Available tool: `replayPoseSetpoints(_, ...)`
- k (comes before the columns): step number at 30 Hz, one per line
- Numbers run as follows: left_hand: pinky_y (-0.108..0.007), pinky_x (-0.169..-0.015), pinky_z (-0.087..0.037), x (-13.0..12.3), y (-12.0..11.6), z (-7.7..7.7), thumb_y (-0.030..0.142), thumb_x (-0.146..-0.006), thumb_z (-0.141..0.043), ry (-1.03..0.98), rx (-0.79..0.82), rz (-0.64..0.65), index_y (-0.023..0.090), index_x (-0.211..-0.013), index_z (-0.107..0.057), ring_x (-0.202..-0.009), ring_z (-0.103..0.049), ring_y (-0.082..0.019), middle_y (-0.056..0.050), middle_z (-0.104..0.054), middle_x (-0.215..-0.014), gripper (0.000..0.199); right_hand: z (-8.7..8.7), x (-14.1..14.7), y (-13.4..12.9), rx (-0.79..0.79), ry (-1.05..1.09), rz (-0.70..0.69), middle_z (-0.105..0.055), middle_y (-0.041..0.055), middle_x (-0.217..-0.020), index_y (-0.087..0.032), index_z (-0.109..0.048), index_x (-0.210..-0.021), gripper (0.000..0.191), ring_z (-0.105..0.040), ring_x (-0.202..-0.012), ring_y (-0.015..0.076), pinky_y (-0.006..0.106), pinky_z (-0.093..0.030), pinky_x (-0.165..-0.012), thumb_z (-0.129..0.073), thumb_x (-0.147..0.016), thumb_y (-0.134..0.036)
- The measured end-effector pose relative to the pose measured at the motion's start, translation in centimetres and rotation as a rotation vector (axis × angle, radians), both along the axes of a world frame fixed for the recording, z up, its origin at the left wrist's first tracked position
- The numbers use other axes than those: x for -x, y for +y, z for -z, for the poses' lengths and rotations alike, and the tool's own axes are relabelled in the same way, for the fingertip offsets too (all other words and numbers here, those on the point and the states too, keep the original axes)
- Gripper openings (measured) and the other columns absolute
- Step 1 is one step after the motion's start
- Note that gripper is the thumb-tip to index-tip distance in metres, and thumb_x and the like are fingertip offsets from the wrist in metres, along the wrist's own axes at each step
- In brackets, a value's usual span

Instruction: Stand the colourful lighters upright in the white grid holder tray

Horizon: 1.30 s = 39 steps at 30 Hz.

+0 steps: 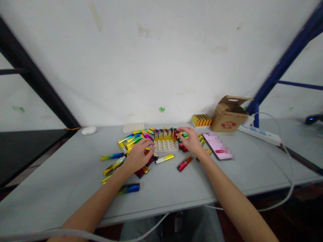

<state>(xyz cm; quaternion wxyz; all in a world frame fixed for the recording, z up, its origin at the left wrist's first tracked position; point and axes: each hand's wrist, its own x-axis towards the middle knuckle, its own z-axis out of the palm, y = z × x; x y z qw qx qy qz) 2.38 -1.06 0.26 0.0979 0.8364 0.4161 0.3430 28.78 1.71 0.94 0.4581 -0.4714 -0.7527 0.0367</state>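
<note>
A pale tray with round holes (166, 146) lies in the middle of the table, with several lighters (165, 134) upright along its back row. At the tray's back right corner, my right hand (189, 139) has its fingers closed on a red lighter (174, 135). My left hand (141, 153) is over the pile of shiny lighters (130, 142) to the left of the tray. Its fingers are curled together near a dark lighter end, and what they hold is too small to make out. A yellow and silver lighter (165, 158) and a red lighter (184, 163) lie in front of the tray.
A second pale tray (133, 127) and a white case (88, 130) are at the back left. Back right are a block of yellow-orange lighters (201, 120), an open cardboard box (228, 116), a phone (217, 146) and a power strip (262, 134) with a white cable.
</note>
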Motion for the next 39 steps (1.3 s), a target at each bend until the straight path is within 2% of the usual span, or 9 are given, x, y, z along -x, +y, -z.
replayPoseSetpoints(7, -0.038, -0.094, -0.046, -0.1, -0.1, 0.0, 0.033, -0.090, -0.048, 0.007, 0.007, -0.009, 0.021, -0.094, -0.065, -0.100, -0.060, -0.024, -0.009, -0.065, -0.105, 0.022, 0.0, -0.3, 0.2, -0.062, 0.018, 0.008, -0.060, 0.0100, -0.110, -0.022, -0.072, -0.090, 0.016, -0.056, -0.107, 0.0240, 0.041, -0.043, -0.097, -0.059, -0.084, -0.027)
replayPoseSetpoints(10, -0.039, -0.094, -0.045, -0.1, -0.1, 0.1, 0.033, -0.090, -0.047, 0.010, 0.009, -0.007, 0.020, -0.093, -0.065, -0.100, -0.060, -0.024, -0.009, -0.065, -0.105, 0.022, -0.4, -0.8, 0.1, -0.042, 0.085, 0.000, -0.064, 0.0094, -0.105, -0.020, -0.070, -0.092, 0.018, -0.060, -0.097, 0.0218, 0.036, -0.047, -0.087, -0.055, -0.085, -0.027)
replayPoseSetpoints(14, -0.040, -0.095, -0.045, -0.1, -0.1, 0.1, 0.031, -0.090, -0.048, 0.014, 0.013, -0.010, 0.020, -0.094, -0.065, -0.102, -0.059, -0.024, -0.010, -0.064, -0.106, 0.021, -0.9, -2.3, -0.3, 0.201, 0.010, -0.001, -0.066, 0.0022, -0.068, -0.017, -0.070, -0.083, 0.017, -0.057, -0.060, 0.0156, 0.028, -0.045, -0.061, -0.053, -0.080, -0.020)
replayPoseSetpoints(18, -0.040, -0.094, -0.045, -0.1, -0.1, 0.1, 0.032, -0.091, -0.047, 0.020, 0.000, -0.015, 0.020, -0.094, -0.066, -0.101, -0.060, -0.024, -0.010, -0.064, -0.106, 0.022, -0.7, -3.4, -0.6, 0.420, -0.265, -0.142, -0.073, 0.0040, -0.085, -0.019, -0.074, -0.088, 0.022, -0.063, -0.069, 0.0172, 0.027, -0.047, -0.067, -0.062, -0.070, -0.016)
replayPoseSetpoints(22, -0.039, -0.094, -0.045, -0.1, -0.1, 0.1, 0.032, -0.091, -0.047, 0.045, -0.009, -0.011, 0.020, -0.094, -0.065, -0.101, -0.060, -0.024, -0.009, -0.065, -0.106, 0.022, -0.6, -3.6, -0.6, 0.511, -0.371, -0.212, -0.073, 0.0057, -0.092, -0.019, -0.074, -0.094, 0.027, -0.065, -0.075, 0.0187, 0.027, -0.049, -0.070, -0.063, -0.070, -0.015)
replayPoseSetpoints(30, -0.041, -0.094, -0.047, -0.1, -0.1, 0.1, 0.030, -0.092, -0.046, 0.060, -0.026, -0.014, 0.018, -0.093, -0.065, -0.101, -0.060, -0.023, -0.010, -0.065, -0.106, 0.023, -0.3, -3.5, -0.1, 0.567, -0.359, -0.321, -0.072, 0.0067, -0.086, -0.016, -0.075, -0.091, 0.020, -0.064, -0.075, 0.0183, 0.027, -0.049, -0.070, -0.063, -0.075, -0.018)
replayPoseSetpoints(34, -0.040, -0.093, -0.047, 0.0, 0.0, 0.3, 0.029, -0.092, -0.047, 0.059, -0.043, -0.013, 0.018, -0.094, -0.065, -0.100, -0.060, -0.022, -0.009, -0.065, -0.105, 0.021, -0.2, -3.7, 0.1, 0.541, -0.351, -0.301, -0.069, 0.0083, -0.089, -0.015, -0.074, -0.087, 0.016, -0.063, -0.076, 0.0186, 0.029, -0.049, -0.074, -0.065, -0.074, -0.017)
replayPoseSetpoints(37, -0.040, -0.093, -0.047, 0.0, 0.0, 0.3, 0.029, -0.092, -0.047, 0.061, -0.051, -0.009, 0.018, -0.093, -0.065, -0.099, -0.060, -0.022, -0.009, -0.064, -0.105, 0.021, -0.4, -3.7, 0.0, 0.446, -0.207, -0.296, -0.068, 0.0075, -0.090, -0.017, -0.072, -0.083, 0.011, -0.062, -0.081, 0.0200, 0.032, -0.048, -0.080, -0.069, -0.072, -0.020)
replayPoseSetpoints(39, -0.040, -0.093, -0.048, 0.0, 0.0, 0.3, 0.029, -0.092, -0.047, 0.058, -0.053, -0.010, 0.018, -0.093, -0.065, -0.099, -0.060, -0.022, -0.009, -0.064, -0.106, 0.021, -0.7, -3.2, -0.3, 0.356, 0.028, -0.276, -0.069, 0.0061, -0.089, -0.019, -0.068, -0.085, 0.015, -0.062, -0.086, 0.0210, 0.034, -0.047, -0.083, -0.072, -0.073, -0.027)
